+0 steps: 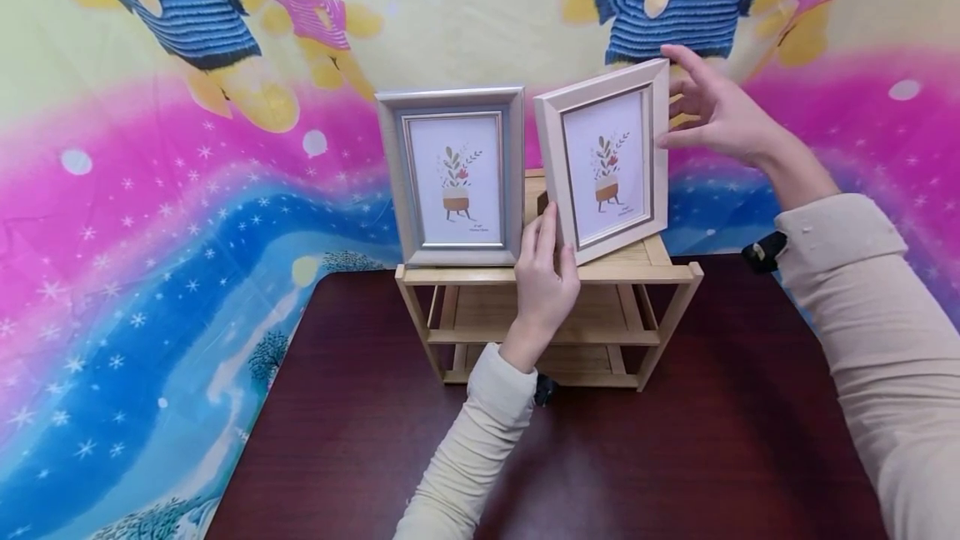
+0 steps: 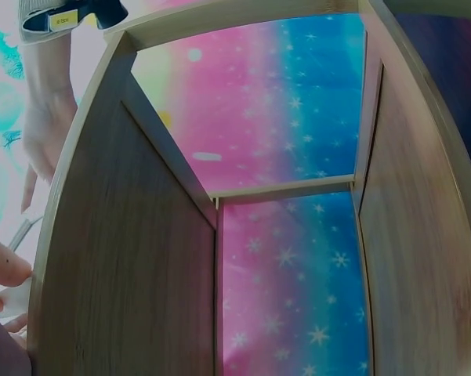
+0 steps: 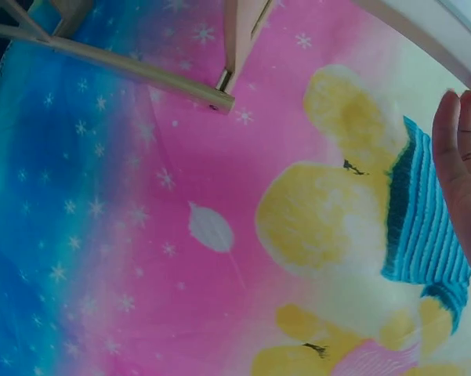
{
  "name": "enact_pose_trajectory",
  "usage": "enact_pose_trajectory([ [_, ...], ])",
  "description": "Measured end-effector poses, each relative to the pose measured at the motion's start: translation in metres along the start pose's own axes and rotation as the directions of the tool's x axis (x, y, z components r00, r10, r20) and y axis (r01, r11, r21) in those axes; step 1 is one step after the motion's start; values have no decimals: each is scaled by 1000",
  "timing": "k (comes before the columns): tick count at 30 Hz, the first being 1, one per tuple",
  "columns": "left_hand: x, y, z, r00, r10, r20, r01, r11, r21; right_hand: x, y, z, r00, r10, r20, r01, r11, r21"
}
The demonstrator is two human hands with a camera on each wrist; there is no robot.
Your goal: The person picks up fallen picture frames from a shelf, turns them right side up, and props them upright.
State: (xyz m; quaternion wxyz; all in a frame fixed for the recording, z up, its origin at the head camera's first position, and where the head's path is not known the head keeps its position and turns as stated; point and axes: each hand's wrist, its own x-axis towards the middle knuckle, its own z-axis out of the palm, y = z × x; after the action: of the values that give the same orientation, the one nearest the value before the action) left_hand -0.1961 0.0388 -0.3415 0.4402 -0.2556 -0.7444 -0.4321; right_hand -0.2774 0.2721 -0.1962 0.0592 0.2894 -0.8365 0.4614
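A cream picture frame [image 1: 551,140] with a potted-plant print stands angled on top of a light wooden shelf rack [image 1: 547,275]. My right hand [image 1: 720,119] holds it by the upper right edge, index finger at the top corner and thumb lower along the side. At its lower left corner, my left hand [image 1: 543,282] grips it, with fingers along the side and thumb in front. To the left stands a grey-silver picture frame [image 1: 390,173] with the same print, close beside my left fingertips. The left wrist view looks through the rack's shelves [image 2: 133,251].
The rack stands on a dark red-brown table [image 1: 337,440], near its back edge. Behind hangs a colourful cloth [image 1: 187,215] with bears and snowflakes. Lower shelves [image 1: 543,336] show beneath the rack's top.
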Motion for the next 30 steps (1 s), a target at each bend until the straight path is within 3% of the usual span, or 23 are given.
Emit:
enact_pose_trajectory([
  [3, 0, 0, 0, 1000, 2, 4, -2, 1000, 5, -2, 4, 1, 999, -29, -17, 31, 994, 105],
  [8, 0, 0, 0, 1000, -1, 13, 1, 1000, 15, -7, 8, 2, 997, -53, -49, 64, 960, 273],
  [23, 6, -1, -5, 998, -27, 60, 21, 996, 91, -30, 8, 6, 977, -144, -155, 190, 918, 348],
  [27, 7, 0, -7, 994, -42, 100, 32, 994, 103, -35, 7, 8, 969, -187, -162, 235, 898, 371],
  [30, 8, 2, -9, 984, -72, 164, 49, 989, 142, -38, 6, 9, 963, -213, -165, 262, 880, 395],
])
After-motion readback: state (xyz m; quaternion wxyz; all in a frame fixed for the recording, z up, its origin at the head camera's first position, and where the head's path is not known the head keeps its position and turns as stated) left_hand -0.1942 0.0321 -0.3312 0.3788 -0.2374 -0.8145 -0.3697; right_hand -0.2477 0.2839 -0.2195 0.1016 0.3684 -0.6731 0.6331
